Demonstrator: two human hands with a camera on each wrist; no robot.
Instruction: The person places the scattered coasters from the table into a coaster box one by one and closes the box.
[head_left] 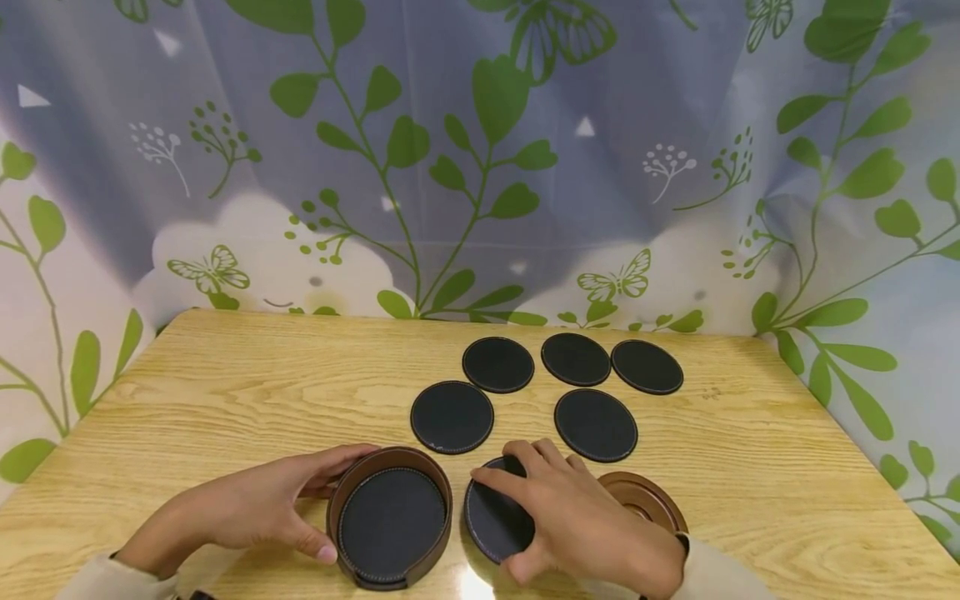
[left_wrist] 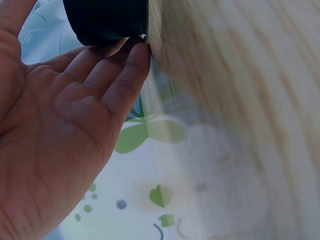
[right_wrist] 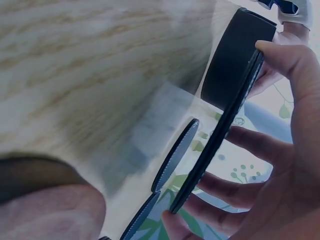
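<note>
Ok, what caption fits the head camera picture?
Left hand steadies the brown holder; right hand grips a black coaster.

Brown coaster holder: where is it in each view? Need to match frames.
Head: brown coaster holder at bottom centre, the left hand against its left side.
Left wrist: its dark wall at top left, above the fingertips.
Right wrist: upper right, dark side behind the coaster that the right hand holds.
Shared landmark: the wooden table.
</note>
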